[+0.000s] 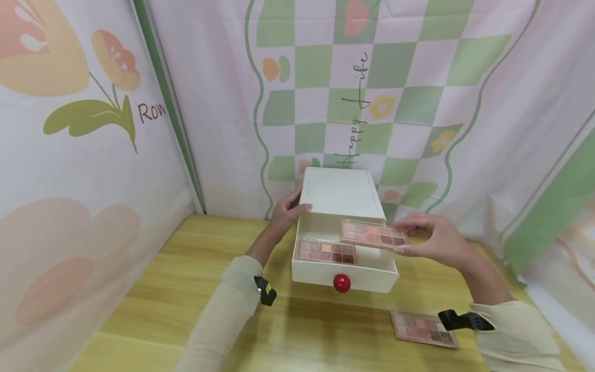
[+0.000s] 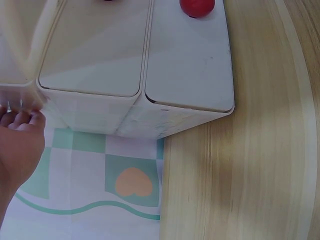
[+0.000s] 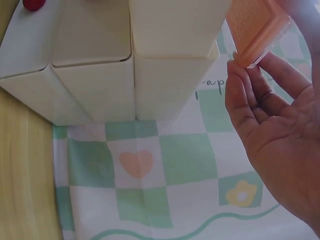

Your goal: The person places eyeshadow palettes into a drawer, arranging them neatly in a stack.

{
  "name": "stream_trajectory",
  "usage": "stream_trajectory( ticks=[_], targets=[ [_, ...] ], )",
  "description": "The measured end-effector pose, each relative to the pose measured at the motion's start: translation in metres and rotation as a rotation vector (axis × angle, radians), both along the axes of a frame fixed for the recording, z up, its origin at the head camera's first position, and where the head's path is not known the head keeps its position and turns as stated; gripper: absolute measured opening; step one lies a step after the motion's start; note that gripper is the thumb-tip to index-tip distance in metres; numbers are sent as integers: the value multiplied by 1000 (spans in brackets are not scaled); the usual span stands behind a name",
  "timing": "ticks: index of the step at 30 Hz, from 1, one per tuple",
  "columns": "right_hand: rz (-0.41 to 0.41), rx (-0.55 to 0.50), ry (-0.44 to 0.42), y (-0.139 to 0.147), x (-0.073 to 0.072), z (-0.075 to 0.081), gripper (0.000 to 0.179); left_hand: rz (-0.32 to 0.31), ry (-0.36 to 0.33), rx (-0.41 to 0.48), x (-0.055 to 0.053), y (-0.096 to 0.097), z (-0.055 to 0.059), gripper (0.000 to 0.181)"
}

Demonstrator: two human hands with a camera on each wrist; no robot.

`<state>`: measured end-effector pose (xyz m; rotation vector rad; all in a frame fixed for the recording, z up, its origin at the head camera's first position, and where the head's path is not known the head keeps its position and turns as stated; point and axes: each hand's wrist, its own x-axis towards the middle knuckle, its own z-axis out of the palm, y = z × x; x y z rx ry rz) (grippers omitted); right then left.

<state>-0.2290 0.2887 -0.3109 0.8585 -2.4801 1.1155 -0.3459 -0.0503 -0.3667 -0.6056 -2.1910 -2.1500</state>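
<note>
A white cabinet (image 1: pixel 341 192) of stacked drawers stands against the curtain, its top drawer (image 1: pixel 302 272) pulled out by a red knob (image 1: pixel 342 283). My left hand (image 1: pixel 284 214) holds the cabinet's upper left side, thumb at the front corner; in the left wrist view the left hand (image 2: pixel 22 145) has its fingertips at the side wall. My right hand (image 1: pixel 437 238) pinches an eyeshadow palette (image 1: pixel 367 234) by its right end, tilted above the open drawer. The right wrist view shows the palette's orange-pink underside (image 3: pixel 252 25). Another eyeshadow palette (image 1: pixel 325 251) lies in the drawer's left part.
A third eyeshadow palette (image 1: pixel 423 329) lies on the wooden table (image 1: pixel 297 341), right of the cabinet near my right wrist. Below the open drawer are shut drawers (image 2: pixel 190 60). A checkered curtain (image 1: pixel 348 103) hangs right behind the cabinet, and a floral curtain (image 1: pixel 93 206) hangs at the left.
</note>
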Motion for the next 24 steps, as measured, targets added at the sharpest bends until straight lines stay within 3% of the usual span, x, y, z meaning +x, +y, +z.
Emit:
stream_trajectory(
  ticks=[9,24],
  targets=[
    [-51,53,-70,-16,-3,4,46,-4,2,16,0,1,-1,74],
    [-61,150,-70,-43,-7,12,44,-1,8,33,1,2,0,73]
  ],
)
